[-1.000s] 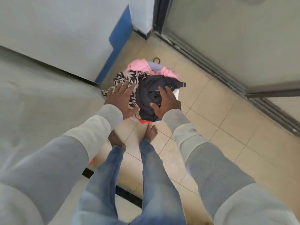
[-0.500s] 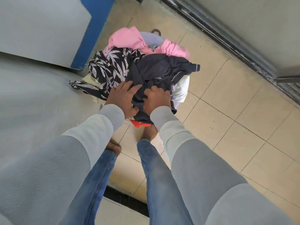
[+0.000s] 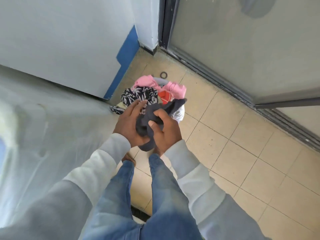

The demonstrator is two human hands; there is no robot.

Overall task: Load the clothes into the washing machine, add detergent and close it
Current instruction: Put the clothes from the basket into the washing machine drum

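A pile of clothes sits in a basket on the tiled floor ahead of my feet: a pink garment (image 3: 174, 88), a black-and-white leaf-print garment (image 3: 140, 95), a red piece (image 3: 164, 97) and a white piece (image 3: 179, 114). Both hands hold a dark grey garment (image 3: 147, 123) lifted off the pile. My left hand (image 3: 129, 123) cups it from the left with fingers spread along it. My right hand (image 3: 164, 130) grips it with curled fingers and thumb. The basket itself is hidden under the clothes. No washing machine opening or detergent is visible.
A large white and blue appliance or panel (image 3: 69, 49) stands at the left, with a pale covered surface (image 3: 43, 127) in front of it. A frosted sliding door (image 3: 242, 49) and its floor track (image 3: 225, 80) run along the right. A small dark ring (image 3: 163, 74) lies on the floor behind the pile.
Both hands have closed on the dark grey garment and lifted it up off the pile toward me, uncovering the red piece. The view has pulled back from the pile.
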